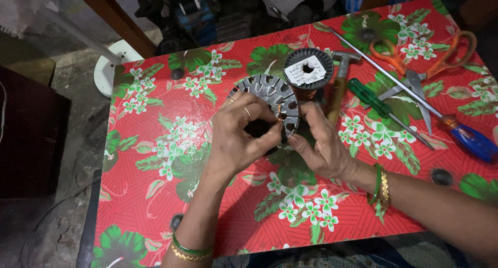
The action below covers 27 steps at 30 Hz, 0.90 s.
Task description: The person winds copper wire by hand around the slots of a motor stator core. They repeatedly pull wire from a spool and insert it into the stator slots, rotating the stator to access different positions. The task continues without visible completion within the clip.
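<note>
Stator: grey slotted metal ring (pixel 272 94), held tilted above the middle of the tabletop (pixel 155 195), a little copper wire showing at its near rim.
Left hand: left hand (pixel 241 136), fingers curled and pinched shut on the near-left rim of the stator, thumb and forefinger meeting at the slots; ring on one finger, green and gold bangles at the wrist.
Right hand: right hand (pixel 321 143), fingers closed on the near-right rim of the stator, fingertips just beside those of the left hand.
Wire spool: dark spool (pixel 309 68) with a white label, just beyond the stator, toward the far edge.
Hammer: hammer (pixel 340 81), lying beside the spool on its right.
Screwdrivers: green-handled screwdriver (pixel 371 99) and long blue-handled screwdriver (pixel 467 136), toward the right edge.
Scissors: orange-handled scissors (pixel 430 60), near the far right corner.
Cover: red floral sheet over the whole tabletop.
</note>
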Available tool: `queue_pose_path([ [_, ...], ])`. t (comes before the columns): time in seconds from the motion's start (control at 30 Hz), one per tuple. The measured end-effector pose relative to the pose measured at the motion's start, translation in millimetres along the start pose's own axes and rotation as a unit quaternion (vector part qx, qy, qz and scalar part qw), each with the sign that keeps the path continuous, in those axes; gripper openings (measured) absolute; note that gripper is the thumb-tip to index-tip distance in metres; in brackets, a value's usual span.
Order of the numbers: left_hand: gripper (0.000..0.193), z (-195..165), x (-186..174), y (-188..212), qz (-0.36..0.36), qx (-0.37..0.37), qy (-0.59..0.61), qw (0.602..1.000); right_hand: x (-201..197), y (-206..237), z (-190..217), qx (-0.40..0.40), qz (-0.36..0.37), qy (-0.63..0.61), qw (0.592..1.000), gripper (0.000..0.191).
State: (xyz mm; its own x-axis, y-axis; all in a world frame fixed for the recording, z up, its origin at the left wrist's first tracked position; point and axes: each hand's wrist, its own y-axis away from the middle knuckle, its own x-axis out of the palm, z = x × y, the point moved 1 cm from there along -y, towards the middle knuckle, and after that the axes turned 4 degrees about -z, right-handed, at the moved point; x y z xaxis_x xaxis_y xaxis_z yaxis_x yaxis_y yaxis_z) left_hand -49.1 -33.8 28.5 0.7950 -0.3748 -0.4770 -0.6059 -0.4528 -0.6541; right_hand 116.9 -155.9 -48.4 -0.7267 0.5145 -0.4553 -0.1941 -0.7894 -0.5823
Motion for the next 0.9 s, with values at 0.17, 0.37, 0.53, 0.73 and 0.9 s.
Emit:
queue_pose_path([
  [0.17,0.017,1.1,-0.2,2.6,-0.007,0.030,-0.021,0.999,0.3,0.2,0.9,-0.001,-0.001,-0.003,1.000,0.046],
  [0.37,0.022,2.7,2.1,3.1,-0.027,0.043,-0.028,0.998,0.4,-1.5,1.7,0.005,-0.002,-0.006,1.000,0.050],
  [0.53,0.014,4.3,6.2,1.3,-0.020,-0.002,-0.015,1.000,0.6,-2.0,5.3,-0.019,-0.019,0.031,0.999,0.047],
  [0.73,0.013,5.5,6.5,0.0,-0.002,-0.035,0.005,0.999,-0.7,-1.4,8.1,0.006,-0.006,-0.026,1.000,0.050],
  [0.9,0.011,9.2,8.4,-2.3,0.008,-0.087,0.044,0.995,-1.4,-0.5,9.0,0.029,0.001,-0.043,0.999,0.051],
])
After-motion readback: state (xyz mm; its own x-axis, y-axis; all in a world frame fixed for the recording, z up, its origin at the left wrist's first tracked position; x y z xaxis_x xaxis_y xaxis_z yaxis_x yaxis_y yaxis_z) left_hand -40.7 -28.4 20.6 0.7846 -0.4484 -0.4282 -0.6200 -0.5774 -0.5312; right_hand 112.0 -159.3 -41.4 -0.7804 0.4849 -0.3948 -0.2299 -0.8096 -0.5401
